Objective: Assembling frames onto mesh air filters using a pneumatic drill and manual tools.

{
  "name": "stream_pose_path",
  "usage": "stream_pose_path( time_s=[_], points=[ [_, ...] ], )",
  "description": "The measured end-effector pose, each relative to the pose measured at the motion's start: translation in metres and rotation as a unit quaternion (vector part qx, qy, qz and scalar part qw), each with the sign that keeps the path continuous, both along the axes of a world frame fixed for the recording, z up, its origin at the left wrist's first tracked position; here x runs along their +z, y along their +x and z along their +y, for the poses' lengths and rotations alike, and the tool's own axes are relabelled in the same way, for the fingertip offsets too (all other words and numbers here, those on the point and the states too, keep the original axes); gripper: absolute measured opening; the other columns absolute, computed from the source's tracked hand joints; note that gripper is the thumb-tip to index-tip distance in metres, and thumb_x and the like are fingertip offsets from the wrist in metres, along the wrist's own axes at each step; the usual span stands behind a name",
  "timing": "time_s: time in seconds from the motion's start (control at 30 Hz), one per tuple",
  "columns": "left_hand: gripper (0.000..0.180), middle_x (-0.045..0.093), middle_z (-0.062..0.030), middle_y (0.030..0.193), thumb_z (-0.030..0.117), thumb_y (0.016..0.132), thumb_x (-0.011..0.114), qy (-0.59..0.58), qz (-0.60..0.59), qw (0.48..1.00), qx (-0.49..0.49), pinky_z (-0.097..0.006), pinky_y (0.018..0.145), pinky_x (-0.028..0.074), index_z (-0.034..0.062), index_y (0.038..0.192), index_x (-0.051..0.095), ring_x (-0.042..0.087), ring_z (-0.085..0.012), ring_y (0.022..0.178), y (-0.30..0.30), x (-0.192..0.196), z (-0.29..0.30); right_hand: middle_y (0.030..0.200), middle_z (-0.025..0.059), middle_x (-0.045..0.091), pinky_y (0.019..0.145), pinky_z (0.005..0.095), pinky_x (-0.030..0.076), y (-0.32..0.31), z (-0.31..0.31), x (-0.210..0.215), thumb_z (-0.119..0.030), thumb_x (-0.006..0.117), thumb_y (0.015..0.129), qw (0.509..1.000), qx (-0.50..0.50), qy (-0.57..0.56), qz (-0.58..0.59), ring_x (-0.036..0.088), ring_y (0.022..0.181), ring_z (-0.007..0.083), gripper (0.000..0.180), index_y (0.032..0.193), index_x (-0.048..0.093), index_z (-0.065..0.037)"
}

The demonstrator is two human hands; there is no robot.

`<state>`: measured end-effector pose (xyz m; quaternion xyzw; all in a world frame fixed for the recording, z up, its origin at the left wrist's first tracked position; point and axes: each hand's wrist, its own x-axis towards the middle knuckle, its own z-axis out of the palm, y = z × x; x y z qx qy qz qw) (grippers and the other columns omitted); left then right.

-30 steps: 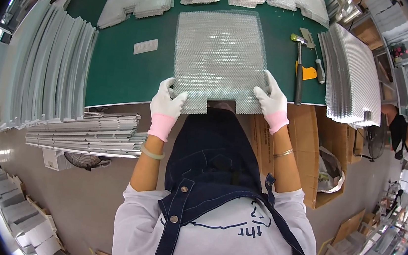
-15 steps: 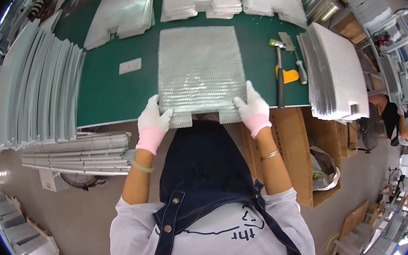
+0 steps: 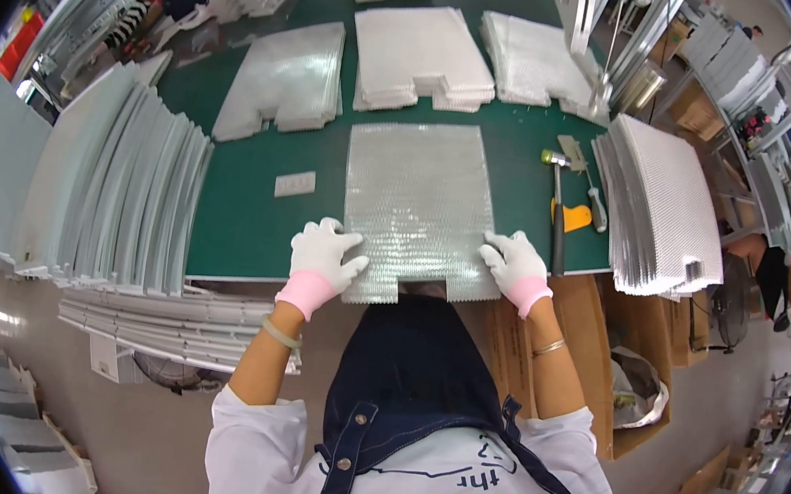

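Observation:
A silvery mesh panel [image 3: 420,201] with a notch in its near side lies in front of me, its near edge reaching the table's front edge. My left hand [image 3: 325,257], in a white glove with a pink cuff, holds the panel's lower left edge, fingertips and thumb over it. On the opposite side my right hand [image 3: 517,267], gloved alike, grips the right edge between thumb and fingers. The undersides of both grips are hidden. To the right lie a hammer [image 3: 558,216], a screwdriver [image 3: 596,205] and an orange flat piece [image 3: 574,218].
Stacks of notched panels [image 3: 288,77] line the far side of the green table [image 3: 243,231]. Upright panels [image 3: 122,189] crowd the left, and another stack [image 3: 669,208] stands right. A small pale plate [image 3: 295,183] lies left of the panel. Cardboard boxes [image 3: 587,354] stand below at right.
My view has shifted, so the table sits lower in the picture. The mesh panel has come slightly toward me, with both hands still at its side edges.

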<state>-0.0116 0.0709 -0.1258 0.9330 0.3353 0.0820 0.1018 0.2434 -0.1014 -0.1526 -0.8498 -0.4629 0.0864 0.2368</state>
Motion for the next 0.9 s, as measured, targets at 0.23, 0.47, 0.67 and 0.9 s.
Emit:
stream_pose_path(
  time_s=[0.23,0.47,0.67,0.9],
  points=[
    [0.028,0.054,-0.0086,0.092,0.036,0.073,0.066,0.137,0.150,0.979,-0.014,-0.040,0.073,0.042,0.0090,0.080,0.067,0.052,-0.0268,0.091,0.037,-0.005,-0.001,0.097,0.0148,0.063,0.083,0.0357,0.047,0.054,0.065,0.044,-0.023,0.053,0.088,0.965,0.002,0.259,0.028,0.060,0.093,0.0317,0.027,0.104,0.062,-0.004],
    [0.033,0.054,-0.0102,0.097,0.032,0.078,0.062,0.150,0.023,0.988,0.022,-0.040,0.080,0.043,0.0074,0.099,0.059,0.053,-0.0274,0.096,0.079,0.052,0.057,0.117,0.0091,0.058,0.088,0.0447,0.040,0.128,0.186,0.066,-0.036,0.055,0.083,0.970,-0.007,0.045,-0.240,0.049,0.110,0.0318,0.044,0.119,0.054,-0.011],
    [0.043,0.055,-0.0152,0.111,0.038,0.079,0.058,0.077,-0.101,0.978,0.164,-0.044,0.085,0.044,0.0054,0.107,0.053,0.054,-0.0316,0.103,0.156,0.029,0.187,0.135,0.0116,0.046,0.103,0.0480,0.025,0.140,0.253,0.041,-0.044,0.047,0.087,0.954,-0.063,-0.060,-0.287,0.036,0.127,0.0295,0.052,0.126,0.047,-0.009],
    [0.063,0.043,-0.0173,0.135,0.051,0.086,0.041,-0.162,0.004,0.954,0.252,-0.045,0.101,0.033,0.0048,0.129,0.042,0.039,-0.0297,0.127,0.221,0.020,0.218,0.119,0.0146,0.057,0.102,0.0481,0.025,0.153,0.278,0.048,-0.049,0.040,0.089,0.975,-0.053,-0.123,-0.176,0.042,0.123,0.0286,0.053,0.123,0.049,-0.009]
  ],
)
